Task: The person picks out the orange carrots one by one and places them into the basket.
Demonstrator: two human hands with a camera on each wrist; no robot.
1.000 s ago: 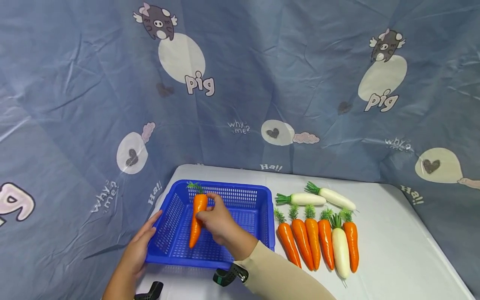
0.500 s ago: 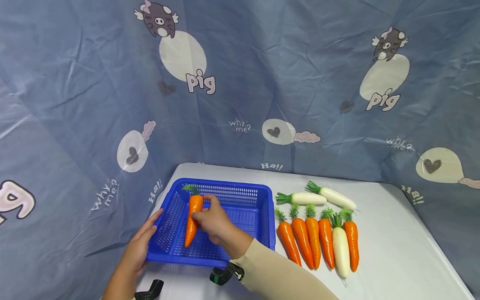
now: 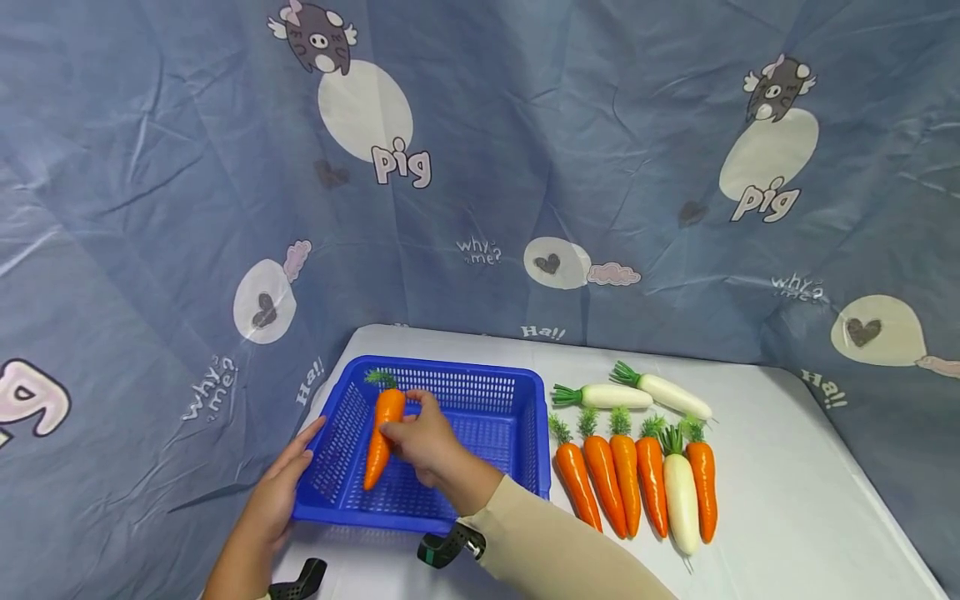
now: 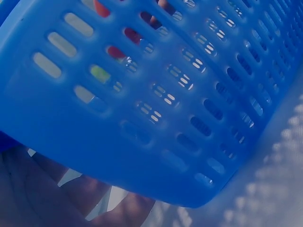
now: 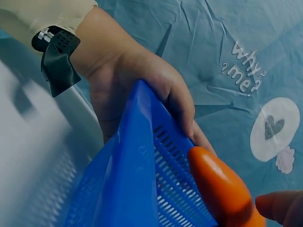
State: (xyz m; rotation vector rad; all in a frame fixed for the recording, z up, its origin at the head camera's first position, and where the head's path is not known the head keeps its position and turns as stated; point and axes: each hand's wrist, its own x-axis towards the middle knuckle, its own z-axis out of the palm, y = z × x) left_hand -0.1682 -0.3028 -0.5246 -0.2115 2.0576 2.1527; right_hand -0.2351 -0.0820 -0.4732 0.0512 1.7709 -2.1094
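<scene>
My right hand [image 3: 432, 442] pinches an orange carrot [image 3: 378, 454] with a green top, close over the floor of a blue plastic basket [image 3: 542, 425]. The carrot tilts slightly, its tip toward me, in the basket's left part. In the right wrist view, a fingertip [image 5: 277, 205] lies against the carrot [image 5: 220, 187]. My left hand [image 3: 277, 492] holds the basket's left side near the front corner. Its thumb lies over the rim in the right wrist view. The left wrist view shows the slotted wall [image 4: 142, 151] with fingers beside it.
Right of the basket, several carrots [image 3: 625, 483] lie in a row with a white radish [image 3: 681, 504] among them. Two more radishes, one nearer [image 3: 617, 397] and one farther [image 3: 675, 397], lie behind. A blue printed cloth [image 3: 480, 167] hangs around the white table [image 3: 787, 483].
My right hand has moved the carrot slightly left over the basket. My left hand stays at the basket's left side. The vegetables at the right lie as before.
</scene>
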